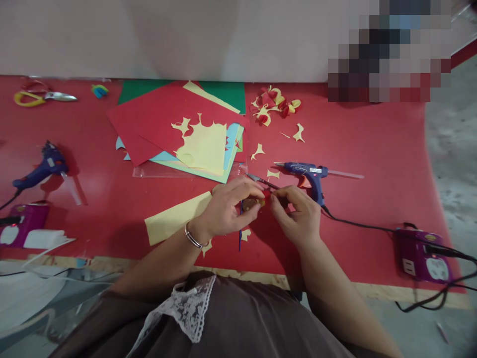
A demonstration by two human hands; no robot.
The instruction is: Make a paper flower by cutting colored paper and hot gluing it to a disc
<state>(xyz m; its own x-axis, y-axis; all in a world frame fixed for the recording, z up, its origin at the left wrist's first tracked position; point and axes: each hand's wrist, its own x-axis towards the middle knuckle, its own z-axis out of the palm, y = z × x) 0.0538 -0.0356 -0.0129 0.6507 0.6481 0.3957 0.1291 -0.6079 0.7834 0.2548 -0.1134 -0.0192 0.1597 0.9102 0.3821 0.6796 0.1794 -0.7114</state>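
Note:
My left hand [238, 205] and my right hand [298, 211] meet over the red table, fingers curled and fingertips nearly touching. Between them is a small red paper piece [267, 195], pinched from both sides and partly hidden by the fingers. Under my left fingers lies a small brownish-yellow thing [252, 204] that I cannot make out. A slim craft knife [261, 180] lies just beyond the fingertips. Below my left hand are a thin blue stick [240, 241] and a pale yellow scrap [245, 235]. A yellow paper strip [175, 216] reaches toward my left wrist.
A blue glue gun [307, 171] lies right of my hands, its cord running to a purple power strip [425, 256]. Coloured sheets [149, 124] and paper petals [276, 102] lie behind. Left are another glue gun [46, 166], scissors [46, 97] and a second power strip [32, 221].

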